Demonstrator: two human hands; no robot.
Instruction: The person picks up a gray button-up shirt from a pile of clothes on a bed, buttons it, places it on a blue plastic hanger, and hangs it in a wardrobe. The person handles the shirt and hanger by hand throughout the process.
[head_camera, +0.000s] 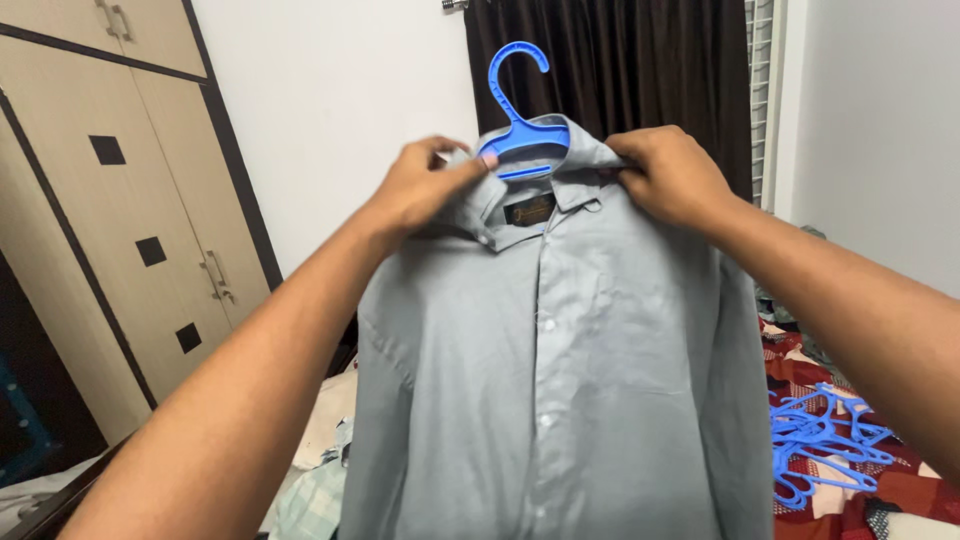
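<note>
I hold a grey shirt (560, 380) up in front of me, both arms out. My left hand (425, 185) pinches the collar on its side, fingers closed on the cloth, thumb just touching the blue hanger (525, 130). My right hand (670, 175) is clamped on the collar on the other side, level with the left.

The hanger sits between my hands. Its hook stands upright above the collar and its body goes down inside the neck opening, so I judge the hanger is already in the shirt. The front looks mostly buttoned, placket straight below my hands. The collar is bunched under my fingers, so it seems I am settling the collar and shoulders on the hanger. The hook hangs on nothing; putting the shirt away looks not yet done.

Below my right hand, a pile of spare blue hangers (820, 440) lies on the bed (880, 500). Below my left arm, more clothes (320, 450) lie in a heap. A wardrobe (120, 220) stands beyond my left arm, a dark curtain (640, 70) behind my hands.
</note>
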